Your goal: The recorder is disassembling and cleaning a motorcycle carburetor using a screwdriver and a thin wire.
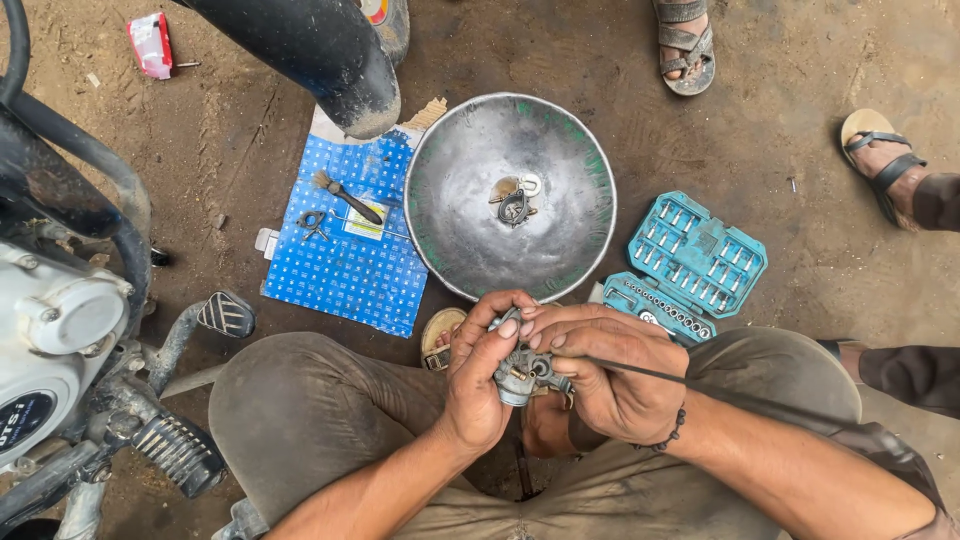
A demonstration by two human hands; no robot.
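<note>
Both hands grip the small metal carburettor [522, 372] between them above the lap, the left hand [480, 375] wrapping its left side and the right hand [610, 375] clasping its right, a thin cable [640, 372] trailing rightward.

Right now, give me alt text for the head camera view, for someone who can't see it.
Both hands, left and right, hold a small metal carburetor over the knees. Ahead on the dirt lie a metal bowl, a teal socket set and a blue sheet.
</note>
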